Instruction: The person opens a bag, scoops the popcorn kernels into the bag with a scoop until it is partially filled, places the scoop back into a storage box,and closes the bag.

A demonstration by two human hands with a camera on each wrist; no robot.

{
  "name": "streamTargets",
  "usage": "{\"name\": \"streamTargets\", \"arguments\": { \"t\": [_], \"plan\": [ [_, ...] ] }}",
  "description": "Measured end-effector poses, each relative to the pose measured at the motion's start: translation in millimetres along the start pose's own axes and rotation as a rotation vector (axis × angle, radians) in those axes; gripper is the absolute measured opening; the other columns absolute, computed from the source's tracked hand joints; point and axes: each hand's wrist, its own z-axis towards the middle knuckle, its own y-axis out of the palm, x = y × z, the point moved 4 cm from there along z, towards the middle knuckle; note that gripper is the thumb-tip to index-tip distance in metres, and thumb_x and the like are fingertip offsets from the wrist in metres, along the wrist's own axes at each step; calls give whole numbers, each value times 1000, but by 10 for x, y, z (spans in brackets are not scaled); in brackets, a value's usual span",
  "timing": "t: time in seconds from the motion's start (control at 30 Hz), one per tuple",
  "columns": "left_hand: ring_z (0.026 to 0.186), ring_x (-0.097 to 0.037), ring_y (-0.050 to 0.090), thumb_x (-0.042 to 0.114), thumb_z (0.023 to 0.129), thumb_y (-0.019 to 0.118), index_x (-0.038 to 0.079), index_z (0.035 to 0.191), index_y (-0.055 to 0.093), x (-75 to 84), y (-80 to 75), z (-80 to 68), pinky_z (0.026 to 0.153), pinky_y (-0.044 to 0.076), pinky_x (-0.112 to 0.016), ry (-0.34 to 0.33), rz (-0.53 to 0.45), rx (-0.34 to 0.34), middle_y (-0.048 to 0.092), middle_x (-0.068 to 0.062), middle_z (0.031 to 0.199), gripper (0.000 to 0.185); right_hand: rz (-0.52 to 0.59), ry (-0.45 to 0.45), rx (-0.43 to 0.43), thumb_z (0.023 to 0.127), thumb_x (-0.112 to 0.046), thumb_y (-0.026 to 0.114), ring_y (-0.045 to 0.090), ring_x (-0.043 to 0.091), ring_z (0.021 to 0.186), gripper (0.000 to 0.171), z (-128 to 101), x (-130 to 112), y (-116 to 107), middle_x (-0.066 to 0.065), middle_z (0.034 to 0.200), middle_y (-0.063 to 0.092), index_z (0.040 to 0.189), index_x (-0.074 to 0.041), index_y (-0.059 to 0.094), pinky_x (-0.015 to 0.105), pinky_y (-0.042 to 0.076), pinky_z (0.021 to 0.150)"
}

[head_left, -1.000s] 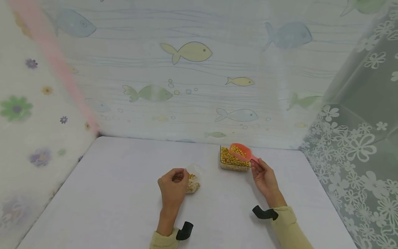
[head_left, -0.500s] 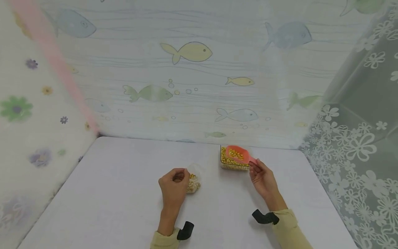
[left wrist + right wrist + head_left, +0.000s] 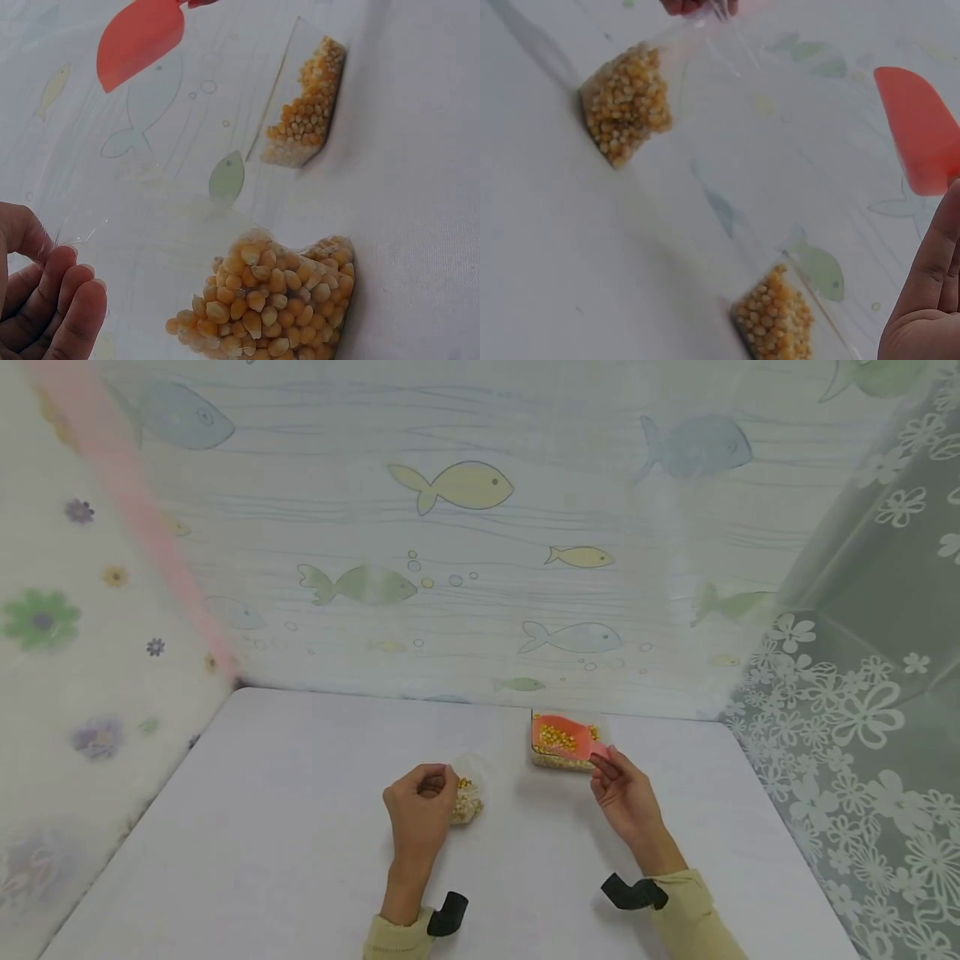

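Observation:
My left hand [image 3: 429,787] pinches the top edge of a small clear bag [image 3: 467,800] and holds it upright on the table; corn kernels [image 3: 270,300] fill its bottom. My right hand [image 3: 604,765] grips the handle of an orange scoop [image 3: 564,737] loaded with kernels. The scoop hangs just over a clear rectangular container [image 3: 557,762] of corn, to the right of the bag. The left wrist view shows the scoop [image 3: 141,39] from below and the container [image 3: 306,105] beyond the bag. The right wrist view shows the bag [image 3: 626,101], the container [image 3: 772,315] and the scoop [image 3: 922,127].
The white table [image 3: 285,827] is enclosed by a fish-patterned curtain [image 3: 450,485] at the back, a flowered curtain [image 3: 45,627] on the left and a lace curtain [image 3: 862,718] on the right. A black band [image 3: 448,913] sits on each wrist.
My right hand has drawn the loaded scoop leftward and lower over the container. My left hand and the bag have stayed in place.

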Motion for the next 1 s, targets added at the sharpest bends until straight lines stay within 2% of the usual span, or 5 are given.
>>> {"name": "streamTargets", "arguments": {
  "t": [0.07, 0.37, 0.7, 0.87, 1.0],
  "plan": [
    [53, -14, 62, -11, 83, 74, -5, 78, 74, -58, 4, -4, 52, 51, -17, 2, -6, -3, 68, -10, 64, 8, -9, 4, -21, 112, -18, 35, 72, 8, 75, 43, -7, 32, 48, 3, 91, 79, 92, -10, 73, 18, 58, 70],
    [56, -11, 63, -7, 85, 73, 0, 80, 76, -81, -10, -5, 53, 52, -18, 8, -34, -13, 69, -6, 65, 8, -79, 50, -80, 113, -16, 30, 71, 7, 78, 48, -16, 200, 219, 1, 93, 79, 95, -13, 74, 18, 57, 73],
    [56, -11, 62, -7, 84, 73, -1, 80, 75, -41, -22, 3, 53, 53, -19, 6, -6, -25, 68, -7, 66, 8, -168, 89, -116, 112, -17, 35, 72, 6, 75, 45, 46, 350, 417, -1, 92, 79, 98, -15, 77, 17, 57, 73],
    [56, -11, 62, -6, 84, 73, -1, 80, 75, -35, -24, 4, 53, 53, -19, 5, 0, -26, 68, -7, 66, 7, -195, 130, -109, 111, -15, 34, 72, 5, 73, 45, 80, 457, 460, -1, 89, 79, 97, -15, 77, 17, 57, 71],
    [56, -11, 62, -6, 84, 74, -1, 80, 75, -36, -28, 3, 53, 53, -19, 4, -9, -25, 68, -7, 66, 7, -258, 160, -76, 110, -16, 38, 71, 5, 70, 41, 99, 535, 467, -1, 88, 79, 95, -15, 76, 17, 57, 70]
  ]
}}
